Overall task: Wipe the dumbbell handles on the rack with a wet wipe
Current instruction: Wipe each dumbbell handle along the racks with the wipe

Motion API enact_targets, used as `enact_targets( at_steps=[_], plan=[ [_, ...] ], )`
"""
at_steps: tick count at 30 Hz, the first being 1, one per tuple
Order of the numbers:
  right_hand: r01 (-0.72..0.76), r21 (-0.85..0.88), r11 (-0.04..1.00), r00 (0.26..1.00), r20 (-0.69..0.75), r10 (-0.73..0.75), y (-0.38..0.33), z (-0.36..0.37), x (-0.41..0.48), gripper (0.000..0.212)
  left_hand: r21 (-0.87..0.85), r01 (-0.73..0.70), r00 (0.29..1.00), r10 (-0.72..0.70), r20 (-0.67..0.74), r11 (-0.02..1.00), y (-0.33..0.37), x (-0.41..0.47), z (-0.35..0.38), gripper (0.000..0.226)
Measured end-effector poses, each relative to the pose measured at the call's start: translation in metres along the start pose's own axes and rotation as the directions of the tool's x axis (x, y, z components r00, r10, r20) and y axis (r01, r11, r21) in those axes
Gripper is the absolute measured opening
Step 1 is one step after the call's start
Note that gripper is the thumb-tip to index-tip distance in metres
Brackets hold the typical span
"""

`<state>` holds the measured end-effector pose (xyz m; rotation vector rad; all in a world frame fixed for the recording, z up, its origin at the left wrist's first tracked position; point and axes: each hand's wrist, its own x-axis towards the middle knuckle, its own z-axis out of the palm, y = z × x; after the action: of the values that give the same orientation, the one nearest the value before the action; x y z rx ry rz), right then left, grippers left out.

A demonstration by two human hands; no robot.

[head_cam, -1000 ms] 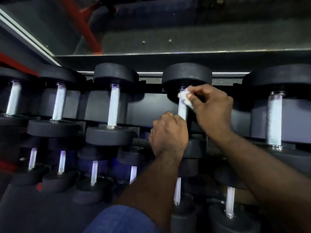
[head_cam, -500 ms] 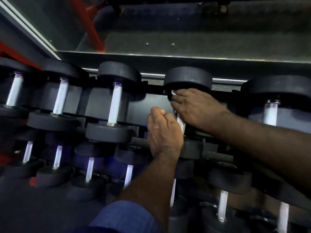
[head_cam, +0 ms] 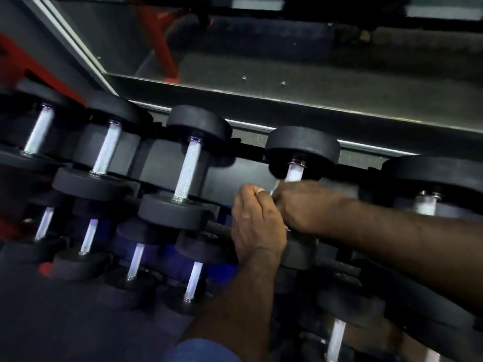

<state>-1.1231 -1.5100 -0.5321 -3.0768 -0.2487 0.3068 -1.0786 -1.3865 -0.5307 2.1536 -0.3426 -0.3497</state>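
Wiping step in hand on a top-row dumbbell (head_cam: 303, 145). The right hand (head_cam: 305, 205) is clamping the wet wipe (head_cam: 273, 189) round the lower part of its handle (head_cam: 295, 172). The left hand (head_cam: 257, 223) is curling just beside it; whether its grip is holding anything cannot be told. Next move, in my judgement: carrying the wipe to the neighbouring handle (head_cam: 424, 205). The black rack (head_cam: 243, 176) is standing against a reflective wall panel (head_cam: 313, 82) in a dim room.

The dumbbell handles (head_cam: 188, 170) are bright metal, rough with knurling — their collars (head_cam: 195, 139) smooth and polished. The heads (head_cam: 198, 122) look matt black and rubbery, the wet wipe (head_cam: 274, 188) a white cloth-like scrap, and the wall panel (head_cam: 326, 82) behind glossy, reflective.
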Motion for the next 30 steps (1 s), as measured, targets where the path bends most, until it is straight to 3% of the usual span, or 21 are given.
enact_targets(
  at_steps=[2, 7, 10, 12, 14, 16, 18, 20, 22, 24, 26, 29, 30],
  plan=[
    [0.117, 0.082, 0.990, 0.993, -0.003, -0.117, 0.002, -0.002, -0.009, 0.027, 0.023, 0.013, 1.000, -0.013, 0.003, 1.000, -0.002, 0.000, 0.001, 0.019],
    [-0.105, 0.082, 0.991, 0.972, -0.202, 0.119, 0.025, -0.008, -0.011, 0.046, 0.036, -0.029, 1.000, 0.029, -0.001, 0.999, -0.002, -0.001, 0.002, 0.025],
    [0.041, 0.213, 0.976, 0.996, -0.086, -0.024, -0.015, 0.008, -0.027, 0.044, 0.048, -0.020, 1.000, 0.020, 0.002, 0.999, -0.001, -0.001, 0.001, 0.034],
    [0.025, 0.227, 0.974, 0.989, -0.148, 0.009, -0.009, 0.008, -0.038, 0.036, 0.068, -0.012, 1.000, 0.011, 0.023, 0.998, 0.000, -0.001, 0.001, 0.033],
    [-0.118, 0.184, 0.976, 0.933, -0.315, 0.173, 0.007, 0.010, -0.038, 0.036, 0.090, -0.015, 0.999, 0.012, 0.031, 0.996, -0.003, 0.000, 0.001, 0.031],
    [-0.275, 0.289, 0.917, 0.807, -0.450, 0.383, 0.013, 0.015, -0.032, 0.037, 0.105, -0.020, 0.999, 0.016, 0.040, 0.994, -0.002, -0.001, 0.001, 0.031],
    [-0.325, 0.405, 0.854, 0.716, -0.485, 0.503, 0.001, 0.025, -0.026, 0.026, 0.114, -0.019, 0.998, 0.013, 0.056, 0.993, 0.000, -0.002, 0.000, 0.032],
    [-0.289, 0.495, 0.819, 0.728, -0.442, 0.524, -0.018, 0.035, -0.025, 0.025, 0.120, -0.017, 0.998, 0.009, 0.069, 0.993, 0.001, -0.001, -0.002, 0.033],
    [-0.235, 0.525, 0.818, 0.794, -0.382, 0.473, -0.026, 0.037, -0.033, 0.029, 0.127, -0.017, 0.997, 0.006, 0.083, 0.992, 0.003, -0.001, -0.002, 0.033],
    [-0.213, 0.517, 0.829, 0.787, -0.412, 0.459, -0.021, 0.035, -0.036, 0.029, 0.126, -0.021, 0.996, 0.009, 0.092, 0.992, 0.002, -0.002, -0.002, 0.032],
    [-0.257, 0.560, 0.788, 0.654, -0.500, 0.568, -0.012, 0.033, -0.029, 0.024, 0.112, -0.038, 0.995, 0.028, 0.094, 0.993, 0.001, -0.001, -0.002, 0.032],
    [-0.328, 0.718, 0.614, 0.325, -0.524, 0.787, -0.014, 0.031, -0.016, 0.018, 0.111, -0.050, 0.995, 0.040, 0.090, 0.993, 0.001, 0.000, -0.001, 0.032],
    [-0.345, 0.747, 0.568, 0.279, -0.496, 0.822, -0.023, 0.031, -0.015, 0.017, 0.117, -0.049, 0.994, 0.037, 0.100, 0.992, 0.001, -0.001, -0.002, 0.032]
  ],
)
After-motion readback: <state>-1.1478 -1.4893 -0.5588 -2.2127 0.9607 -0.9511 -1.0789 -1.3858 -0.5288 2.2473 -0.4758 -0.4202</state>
